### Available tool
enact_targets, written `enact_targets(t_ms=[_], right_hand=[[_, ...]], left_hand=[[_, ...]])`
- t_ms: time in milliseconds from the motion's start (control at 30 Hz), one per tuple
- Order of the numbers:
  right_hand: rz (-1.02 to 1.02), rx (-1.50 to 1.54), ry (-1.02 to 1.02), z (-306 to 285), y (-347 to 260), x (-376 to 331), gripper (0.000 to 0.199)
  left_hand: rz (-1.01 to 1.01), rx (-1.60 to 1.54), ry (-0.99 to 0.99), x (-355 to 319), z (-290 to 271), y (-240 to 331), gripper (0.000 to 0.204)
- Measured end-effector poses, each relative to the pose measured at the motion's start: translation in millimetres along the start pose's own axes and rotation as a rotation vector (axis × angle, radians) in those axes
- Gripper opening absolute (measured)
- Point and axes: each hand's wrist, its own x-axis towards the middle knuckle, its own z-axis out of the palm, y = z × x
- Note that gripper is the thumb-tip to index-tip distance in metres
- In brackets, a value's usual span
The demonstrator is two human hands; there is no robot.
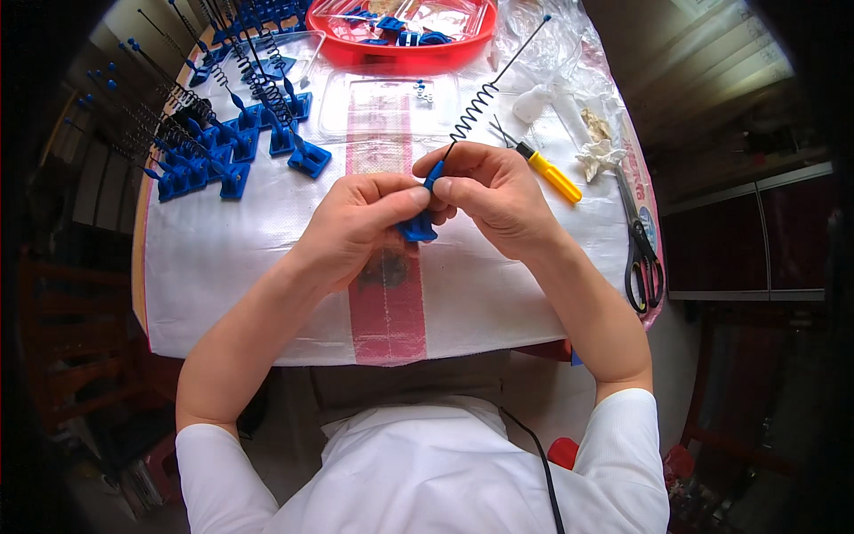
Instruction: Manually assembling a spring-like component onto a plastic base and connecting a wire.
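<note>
Between both hands, above the middle of the table, is a blue plastic piece with a base (416,230) and a narrow neck, from which a black coiled spring wire (472,110) rises to a small blue tip at the upper right. My left hand (365,214) pinches the piece from the left, thumb over its neck. My right hand (494,191) closes on the neck from the right, with its index finger by the foot of the wire. The fingers cover part of the blue piece.
Many similar blue spring pieces (233,181) stand at the left. A red basin (400,55) of blue parts sits at the back, before it a clear tray (334,111) with small parts. At the right lie a yellow-handled screwdriver (556,178), black-handled scissors (642,267) and crumpled plastic (569,44).
</note>
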Motion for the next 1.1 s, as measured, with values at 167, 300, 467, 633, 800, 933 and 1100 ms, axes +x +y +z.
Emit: enact_targets(t_ms=[167, 300, 467, 633, 800, 933, 1100], right_hand=[[0.005, 0.022, -0.031, -4.9, 5.4, 2.2, 0.025], [0.032, -0.01, -0.019, -3.1, 1.7, 1.3, 0.026], [0.028, -0.027, -0.006, -3.5, 3.9, 1.6, 0.025], [-0.032, 0.054, -0.057, -3.1, 8.2, 2.9, 0.028], [-0.06, 0.111, -0.05, -6.4, 6.7, 2.8, 0.032], [-0.074, 0.166, -0.057, -9.2, 8.5, 3.0, 0.032], [-0.081, 0.16, -0.007, -10.7, 7.8, 4.6, 0.033]], left_hand=[[-0.032, -0.151, -0.147, 0.8, -7.2, 1.4, 0.03], [-0.037, -0.098, -0.072, -1.0, -1.8, 3.6, 0.03], [0.09, 0.265, 0.018, -2.0, 1.4, -0.1, 0.027], [0.118, 0.272, 0.02, -2.5, 2.6, 0.6, 0.032], [0.049, -0.121, -0.162, -1.2, -6.1, 8.6, 0.035], [0.131, 0.029, -0.125, -4.4, -3.2, 9.7, 0.035], [0.219, 0.222, -0.042, -3.7, -5.7, 7.4, 0.033]])
